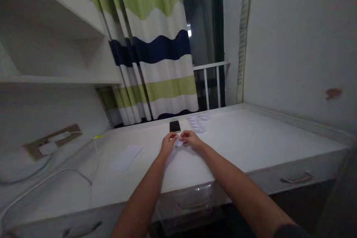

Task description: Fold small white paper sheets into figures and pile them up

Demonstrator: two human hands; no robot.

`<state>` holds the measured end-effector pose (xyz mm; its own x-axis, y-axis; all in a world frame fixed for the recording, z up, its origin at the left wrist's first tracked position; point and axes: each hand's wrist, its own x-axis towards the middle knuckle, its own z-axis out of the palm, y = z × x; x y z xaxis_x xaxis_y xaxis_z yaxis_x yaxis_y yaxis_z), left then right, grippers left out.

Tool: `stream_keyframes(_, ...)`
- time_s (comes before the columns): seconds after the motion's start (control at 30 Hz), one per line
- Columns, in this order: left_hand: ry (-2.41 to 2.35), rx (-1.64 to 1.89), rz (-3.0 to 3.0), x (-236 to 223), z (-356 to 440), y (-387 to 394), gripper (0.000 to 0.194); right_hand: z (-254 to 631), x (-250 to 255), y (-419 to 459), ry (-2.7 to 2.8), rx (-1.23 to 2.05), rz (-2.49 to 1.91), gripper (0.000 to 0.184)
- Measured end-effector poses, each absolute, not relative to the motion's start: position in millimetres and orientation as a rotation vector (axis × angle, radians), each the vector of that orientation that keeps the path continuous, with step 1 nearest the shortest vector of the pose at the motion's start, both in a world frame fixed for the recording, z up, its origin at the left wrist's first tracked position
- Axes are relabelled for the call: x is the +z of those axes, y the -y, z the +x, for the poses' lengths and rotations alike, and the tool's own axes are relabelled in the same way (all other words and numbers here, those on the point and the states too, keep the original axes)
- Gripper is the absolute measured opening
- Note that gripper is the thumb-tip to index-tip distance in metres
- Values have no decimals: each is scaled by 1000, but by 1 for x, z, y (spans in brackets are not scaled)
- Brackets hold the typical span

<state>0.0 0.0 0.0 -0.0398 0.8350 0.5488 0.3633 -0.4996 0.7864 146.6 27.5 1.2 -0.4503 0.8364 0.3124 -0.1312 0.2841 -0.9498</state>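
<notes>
The held paper, worktop and sheet at left are white. The phone is black. The far curtain shows white, green and navy bands.

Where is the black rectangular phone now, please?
In the head view, the black rectangular phone lies on the white desk just beyond the left hand, left of white folded pieces.

The small white piece, which looks like thin paper, is held between the fingertips of the left hand and the right hand. It appears creased, not flat. It is just above or on the white desk; which one is unclear. Its exact shape is partly hidden.
</notes>
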Motion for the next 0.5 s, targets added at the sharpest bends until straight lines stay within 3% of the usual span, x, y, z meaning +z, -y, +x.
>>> stream_keyframes(0.5, -1288, 1535, 1913, 11, 7, 18, 6, 146, -5, -33, 1823, 894, -636, 17)
